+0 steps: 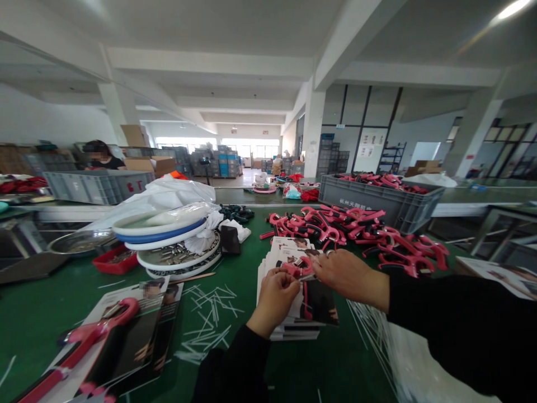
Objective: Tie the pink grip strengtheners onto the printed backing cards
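A pink and black tool (307, 299) lies on a printed card (323, 302) at the top of a stack of cards (293, 334). My left hand (274, 296) is closed at the tool's left side, its thumb and fingertips pinched together; what sits between them is too small to make out. From the right, my right hand (346, 272) reaches to the tool's upper end, with fingers bent and pressed together near a thin pale strip. The fingertips of both hands are a short gap apart.
Behind the stack lies a heap of pink tools (327, 224), with a grey crate (369, 198) beyond. Carded tools (100, 330), a red tray (115, 262) and stacked round trays (168, 238) stand left. White strips (212, 305) lie scattered. A person (103, 157) is at the far left.
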`<action>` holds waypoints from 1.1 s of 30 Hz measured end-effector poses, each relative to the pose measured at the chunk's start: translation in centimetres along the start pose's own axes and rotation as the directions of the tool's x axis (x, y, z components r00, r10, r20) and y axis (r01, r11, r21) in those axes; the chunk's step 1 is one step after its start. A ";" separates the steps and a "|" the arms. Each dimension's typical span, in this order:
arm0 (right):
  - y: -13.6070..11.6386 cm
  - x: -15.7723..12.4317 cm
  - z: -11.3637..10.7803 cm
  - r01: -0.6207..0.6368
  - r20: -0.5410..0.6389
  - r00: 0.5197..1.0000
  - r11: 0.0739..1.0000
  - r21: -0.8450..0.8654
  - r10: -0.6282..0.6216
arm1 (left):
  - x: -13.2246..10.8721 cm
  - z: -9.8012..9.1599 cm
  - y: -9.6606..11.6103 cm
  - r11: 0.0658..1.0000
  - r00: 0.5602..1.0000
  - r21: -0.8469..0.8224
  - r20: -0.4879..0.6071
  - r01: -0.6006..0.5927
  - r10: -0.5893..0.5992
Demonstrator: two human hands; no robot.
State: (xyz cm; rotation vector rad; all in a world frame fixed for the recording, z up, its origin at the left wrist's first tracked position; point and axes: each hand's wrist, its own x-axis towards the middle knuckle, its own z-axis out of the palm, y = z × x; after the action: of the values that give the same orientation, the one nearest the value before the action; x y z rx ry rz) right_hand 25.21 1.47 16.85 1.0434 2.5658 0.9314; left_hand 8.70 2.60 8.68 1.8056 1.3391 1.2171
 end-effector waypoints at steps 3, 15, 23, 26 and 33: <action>0.5 -0.1 0.0 -0.013 0.021 1.000 0.999 0.045 0.012 | -0.2 -0.2 0.2 0.999 1.000 -0.054 -0.025 0.004 -0.005; 0.9 -0.4 -2.8 -0.153 0.243 0.967 0.939 0.307 0.078 | -0.6 -1.5 -3.9 0.954 0.850 -0.254 -0.456 0.162 -0.266; 1.0 2.2 -3.3 -0.126 0.420 0.904 0.884 0.450 -0.085 | -3.4 -1.9 -3.3 0.997 0.987 0.017 -0.141 0.073 -0.070; 0.8 3.0 -3.2 -0.120 0.442 0.890 0.876 0.467 -0.114 | -3.6 -1.3 -3.3 0.999 0.985 0.035 -0.172 0.039 -0.032; 1.1 3.9 -3.4 -0.141 0.468 0.875 0.857 0.495 -0.127 | -3.2 -1.3 -3.9 0.998 0.984 -0.040 -0.167 0.057 -0.062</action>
State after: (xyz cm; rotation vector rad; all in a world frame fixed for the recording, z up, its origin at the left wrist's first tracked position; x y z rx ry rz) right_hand 21.55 3.16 20.27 1.2197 2.3950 -0.0736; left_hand 5.58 0.81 4.86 1.6572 1.4444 1.3771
